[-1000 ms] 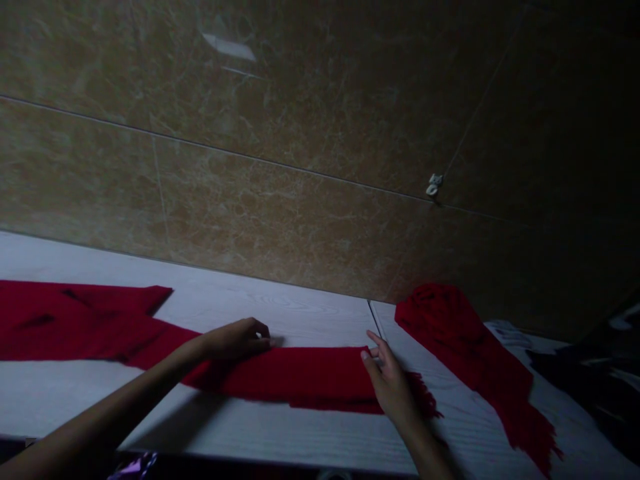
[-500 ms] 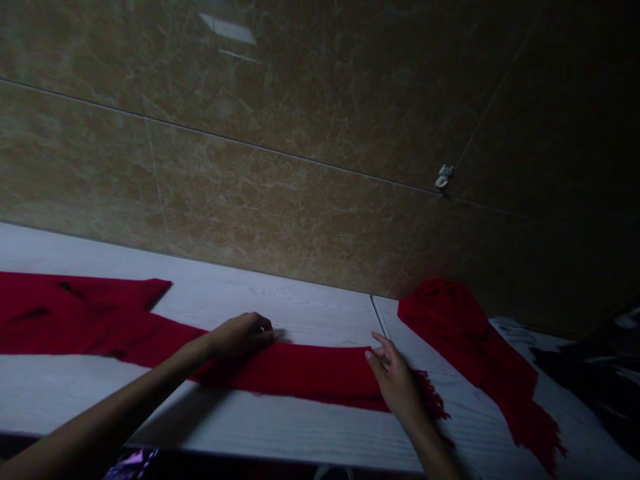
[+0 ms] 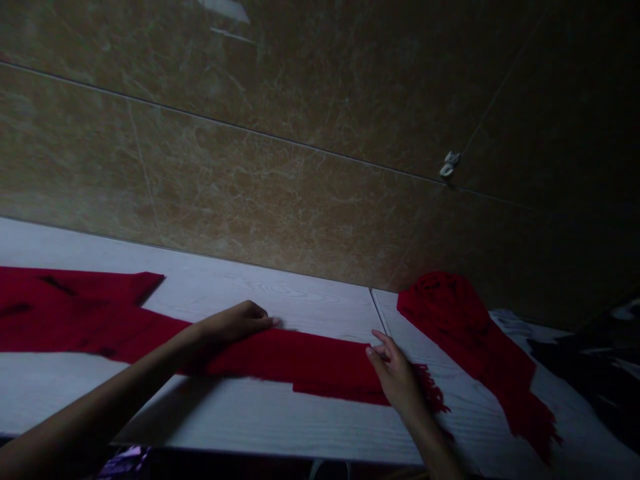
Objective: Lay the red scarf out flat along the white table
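Observation:
A long red scarf (image 3: 320, 363) with a fringed right end lies along the white wood-grain surface, folded lengthwise in its right part. My left hand (image 3: 240, 322) is closed on its upper edge near the middle, fingertips pressed together; the forearm crosses over the cloth. At the fringed end, my right hand (image 3: 397, 377) pinches the upper corner between thumb and index finger, its other fingers loosely stretched. Below, a short step shows in the scarf's lower edge, where one layer sticks out past another. Toward the left, the red cloth is wider and wrinkled, running out of view.
A second red fringed scarf (image 3: 450, 313), partly rolled, lies to the right against the marbled tile wall (image 3: 280, 180). Dark cloth (image 3: 595, 373) sits at the far right. A small white hook (image 3: 449, 164) is on the wall. Something shiny purple (image 3: 125, 463) shows below the front edge.
The scarf's upper edge between my hands has shifted away from me near my left hand, and a step now shows in its lower edge. My right hand keeps its place at the corner.

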`<state>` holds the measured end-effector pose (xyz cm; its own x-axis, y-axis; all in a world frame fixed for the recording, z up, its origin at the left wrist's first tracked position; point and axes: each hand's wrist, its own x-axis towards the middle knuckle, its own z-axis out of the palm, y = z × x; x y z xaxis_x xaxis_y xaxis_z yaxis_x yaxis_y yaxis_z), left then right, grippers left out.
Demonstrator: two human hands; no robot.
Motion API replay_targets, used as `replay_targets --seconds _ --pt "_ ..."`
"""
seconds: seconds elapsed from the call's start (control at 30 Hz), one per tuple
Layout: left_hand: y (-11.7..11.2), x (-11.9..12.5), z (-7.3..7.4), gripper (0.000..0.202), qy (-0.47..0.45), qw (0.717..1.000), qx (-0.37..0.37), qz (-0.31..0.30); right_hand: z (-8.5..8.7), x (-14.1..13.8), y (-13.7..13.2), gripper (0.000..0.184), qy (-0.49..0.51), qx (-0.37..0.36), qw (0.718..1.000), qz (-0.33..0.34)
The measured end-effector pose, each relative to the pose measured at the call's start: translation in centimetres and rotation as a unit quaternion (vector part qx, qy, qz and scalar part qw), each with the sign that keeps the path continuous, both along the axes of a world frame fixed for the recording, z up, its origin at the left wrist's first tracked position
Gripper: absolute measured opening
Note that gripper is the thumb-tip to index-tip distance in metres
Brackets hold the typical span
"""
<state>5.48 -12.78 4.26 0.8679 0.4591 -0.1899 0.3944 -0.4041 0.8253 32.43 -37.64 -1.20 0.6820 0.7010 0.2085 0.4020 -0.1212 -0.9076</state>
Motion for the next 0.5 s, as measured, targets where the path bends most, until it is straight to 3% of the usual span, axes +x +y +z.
replay_targets --seconds 0.17,0.3,0.4,0.5 --pt "0.0 -0.3 1.1 0.074 0.034 0.999 -0.02 0.006 -0.4 0.3 0.0 0.07 0.006 -0.003 1.0 0.008" --pt "0.1 -0.4 0.5 0.073 0.063 0.998 0.013 -0.013 -0.4 0.3 0.0 0.069 0.0 -0.007 1.0 0.01" --pt "0.1 -0.4 -0.1 0.062 0.091 0.99 0.108 -0.002 -0.2 0.3 0.0 0.068 -0.012 -0.012 1.0 0.006" --pt "-0.7 -0.2 0.2 0.042 0.127 0.959 0.251 0.039 0.0 0.2 0.1 0.065 -0.024 -0.023 0.999 0.002"
